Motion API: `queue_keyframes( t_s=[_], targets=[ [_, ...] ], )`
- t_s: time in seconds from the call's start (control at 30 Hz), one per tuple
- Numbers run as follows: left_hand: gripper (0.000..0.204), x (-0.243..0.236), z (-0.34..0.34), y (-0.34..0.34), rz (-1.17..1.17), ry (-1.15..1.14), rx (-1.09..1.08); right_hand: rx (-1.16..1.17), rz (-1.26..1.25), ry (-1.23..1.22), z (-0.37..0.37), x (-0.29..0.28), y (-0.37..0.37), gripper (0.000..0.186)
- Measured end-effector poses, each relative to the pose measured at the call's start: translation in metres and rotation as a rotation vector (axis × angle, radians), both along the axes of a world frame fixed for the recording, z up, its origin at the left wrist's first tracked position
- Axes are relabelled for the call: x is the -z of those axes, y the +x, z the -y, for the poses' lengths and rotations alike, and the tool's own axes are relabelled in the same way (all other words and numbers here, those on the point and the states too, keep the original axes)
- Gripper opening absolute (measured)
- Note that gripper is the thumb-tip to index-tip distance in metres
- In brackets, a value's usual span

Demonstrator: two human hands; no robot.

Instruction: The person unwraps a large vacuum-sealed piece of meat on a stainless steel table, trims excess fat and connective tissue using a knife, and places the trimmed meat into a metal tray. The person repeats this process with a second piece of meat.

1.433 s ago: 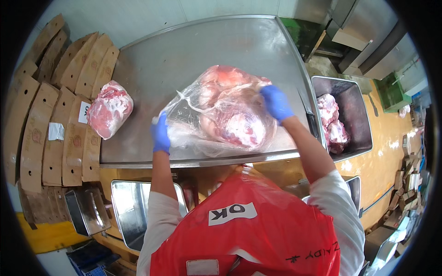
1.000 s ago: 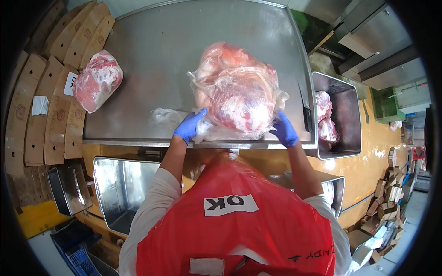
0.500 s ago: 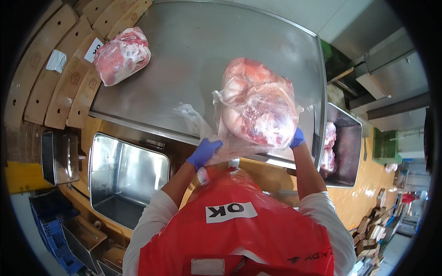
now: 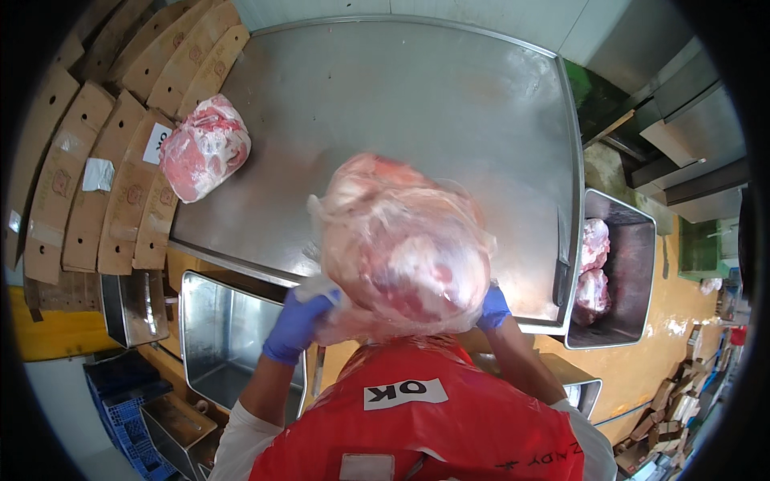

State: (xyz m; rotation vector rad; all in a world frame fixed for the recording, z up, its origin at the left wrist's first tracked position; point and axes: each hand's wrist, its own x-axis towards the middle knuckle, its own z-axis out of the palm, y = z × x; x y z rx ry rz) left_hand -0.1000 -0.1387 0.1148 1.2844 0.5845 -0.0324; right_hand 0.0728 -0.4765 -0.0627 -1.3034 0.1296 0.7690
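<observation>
A large piece of raw meat (image 4: 417,248) in clear plastic film is held up at the table's near edge, slightly blurred by motion. My left hand (image 4: 298,325), in a blue glove, is closed on a bunched fold of the film at the meat's lower left. At the lower right, my gloved right hand (image 4: 494,311) grips the wrapped meat's edge, its fingers partly hidden behind it. Another raw meat piece (image 4: 207,151) rests at the table's far left, against cardboard boxes.
The metal table (image 4: 385,88) has a raised rim. A dark-handled knife (image 4: 560,276) lies along its right edge. Beyond that, a metal tub (image 4: 634,272) holds meat pieces. Another metal tub (image 4: 210,321) stands below at left. Cardboard boxes (image 4: 120,192) line the left side.
The wrapped meat has come nearer to me and left, with both hands on it. My left hand has moved left and down, and the view has shifted a little.
</observation>
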Motion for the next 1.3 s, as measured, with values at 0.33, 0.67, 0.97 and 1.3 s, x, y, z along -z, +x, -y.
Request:
queue_keyframes(
  t_s=[0.33,0.67,0.97,1.3],
  targets=[
    [0.019,0.003,-0.082,0.155,0.250,0.335,-0.201,-0.143,0.410,-0.221,-0.097,-0.092,0.118,0.014],
    [0.019,0.120,-0.106,-0.161,-0.097,-0.110,-0.764,-0.337,0.755,-0.642,0.030,0.020,-0.015,0.009],
    [0.030,0.109,-0.110,-0.138,0.209,0.099,-0.698,-0.321,1.106,-0.365,-0.034,-0.047,0.040,0.006],
    [0.030,0.149,-0.145,0.026,0.395,0.476,-0.388,-0.010,0.487,-0.415,-0.172,0.011,0.188,0.035]
  ],
)
